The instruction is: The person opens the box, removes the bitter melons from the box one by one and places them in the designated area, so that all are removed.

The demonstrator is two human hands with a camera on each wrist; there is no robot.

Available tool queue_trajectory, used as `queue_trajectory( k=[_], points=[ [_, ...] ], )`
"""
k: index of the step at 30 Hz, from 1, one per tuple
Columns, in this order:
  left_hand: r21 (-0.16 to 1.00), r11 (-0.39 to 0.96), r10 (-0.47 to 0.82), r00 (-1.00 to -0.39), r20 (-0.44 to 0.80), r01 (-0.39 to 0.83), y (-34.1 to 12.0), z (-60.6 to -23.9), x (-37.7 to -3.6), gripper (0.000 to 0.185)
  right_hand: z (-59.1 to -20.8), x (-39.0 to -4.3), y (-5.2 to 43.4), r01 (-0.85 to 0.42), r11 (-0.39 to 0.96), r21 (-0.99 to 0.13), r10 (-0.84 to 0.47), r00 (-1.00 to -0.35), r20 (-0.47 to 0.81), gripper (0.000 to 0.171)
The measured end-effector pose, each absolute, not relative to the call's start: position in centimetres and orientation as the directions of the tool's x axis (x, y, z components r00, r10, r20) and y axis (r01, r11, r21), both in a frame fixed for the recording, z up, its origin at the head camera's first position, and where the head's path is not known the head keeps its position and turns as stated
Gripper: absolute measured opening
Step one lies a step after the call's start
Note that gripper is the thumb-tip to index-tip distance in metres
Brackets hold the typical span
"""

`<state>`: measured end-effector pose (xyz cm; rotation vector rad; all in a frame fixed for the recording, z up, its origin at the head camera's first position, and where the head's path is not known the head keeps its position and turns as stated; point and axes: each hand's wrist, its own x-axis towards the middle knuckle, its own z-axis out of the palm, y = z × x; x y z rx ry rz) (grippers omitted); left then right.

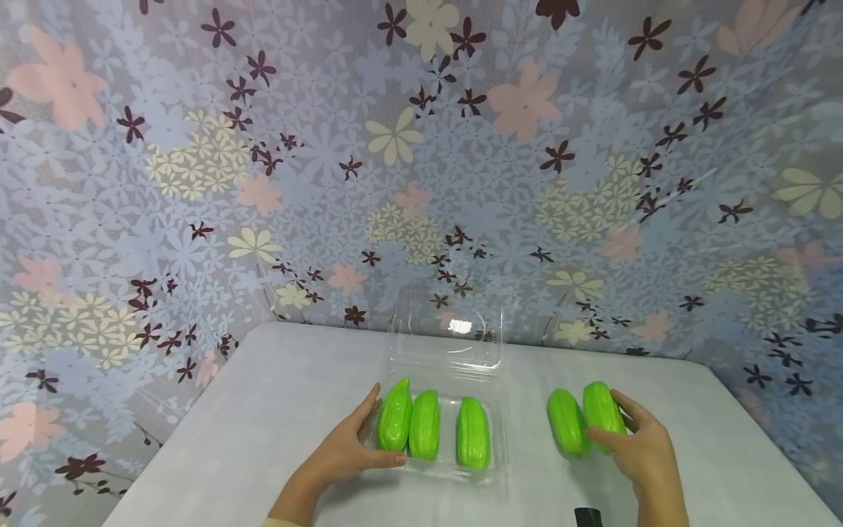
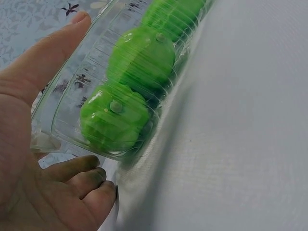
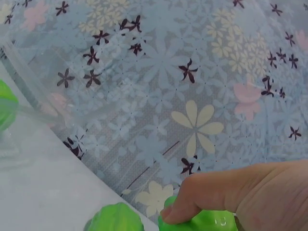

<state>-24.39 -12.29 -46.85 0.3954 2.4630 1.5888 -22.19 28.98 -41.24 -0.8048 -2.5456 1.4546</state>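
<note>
A clear plastic clamshell container point(image 1: 443, 468) lies with its lid point(image 1: 454, 344) raised at the back. Inside are three bright green ribbed gourds: a left one point(image 1: 395, 417), a middle one point(image 1: 424, 424) and, after a gap, a right one point(image 1: 473, 433). My left hand point(image 1: 352, 443) holds the container's front left corner, thumb at the front rim, other fingers along the left side. At the right, my right hand point(image 1: 635, 439) grips another green gourd point(image 1: 601, 410) between thumb and fingers. Close beside it lies one more green gourd point(image 1: 566, 422) on the table.
The white-covered table point(image 1: 290, 388) meets a flower-patterned curtain point(image 1: 329, 183) at its back edge. A small black object point(image 1: 588, 517) is at the front edge of the head view, left of the right forearm.
</note>
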Motion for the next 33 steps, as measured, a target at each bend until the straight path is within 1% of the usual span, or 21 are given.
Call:
queue_trajectory(
  k=[7,13,19,26,33],
  points=[
    [0.904,0.406,0.321,-0.947,-0.003,0.135,-12.4,-47.0,-24.6,0.124,-42.1,-22.2,29.9,0.42,0.375,-0.826,0.484,-0.849,-0.212,0.096],
    [0.906,0.4,0.327,-0.945,0.001,0.139,-12.4,-46.8,-24.6,0.122,-43.1,-22.5,30.4,0.44,0.344,-0.829,0.483,-0.84,-0.245,0.094],
    [0.909,0.393,0.326,-0.945,0.001,0.137,-12.3,-46.6,-24.4,0.121,-43.9,-22.7,30.5,0.452,0.364,-0.815,0.486,-0.838,-0.248,0.092],
    [0.91,0.393,0.327,-0.945,-0.004,0.132,-12.3,-46.5,-24.4,0.122,-44.9,-23.1,30.3,0.478,0.358,-0.802,0.531,-0.811,-0.247,0.089],
    [0.912,0.394,0.313,-0.95,-0.016,0.115,-12.2,-46.6,-24.5,0.122,-45.6,-23.7,30.5,0.489,0.331,-0.807,0.552,-0.794,-0.255,0.099]
  ],
)
